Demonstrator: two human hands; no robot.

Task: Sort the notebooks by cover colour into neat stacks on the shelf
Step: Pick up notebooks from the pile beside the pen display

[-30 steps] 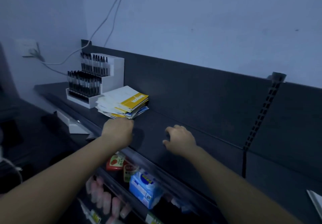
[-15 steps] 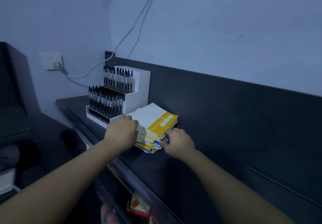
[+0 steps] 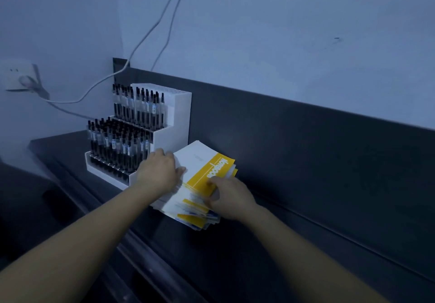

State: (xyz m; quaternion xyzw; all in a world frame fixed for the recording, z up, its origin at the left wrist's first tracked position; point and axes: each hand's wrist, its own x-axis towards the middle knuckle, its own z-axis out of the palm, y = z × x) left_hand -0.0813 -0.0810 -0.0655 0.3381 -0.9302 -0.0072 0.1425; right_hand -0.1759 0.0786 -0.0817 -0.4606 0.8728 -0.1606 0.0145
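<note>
A loose, fanned pile of notebooks [image 3: 200, 166] lies on the dark shelf [image 3: 270, 243], beside the pen display. The top cover is white with a yellow band and white lettering; yellow and blue edges show lower down. My left hand [image 3: 160, 173] rests on the pile's left side, fingers curled over the covers. My right hand [image 3: 228, 196] grips the pile's near right edge, thumb on the yellow band and fingers among the lower covers.
A white stepped display [image 3: 138, 135] full of black pens stands just left of the pile. The shelf's dark back panel [image 3: 306, 149] rises behind. Cables [image 3: 150, 31] run down the wall to a socket [image 3: 18, 76] on the left.
Both hands went from the bare shelf front to the notebook pile and closed on its two sides. My view has shifted left and closer, so the lower shelf goods are out of sight.
</note>
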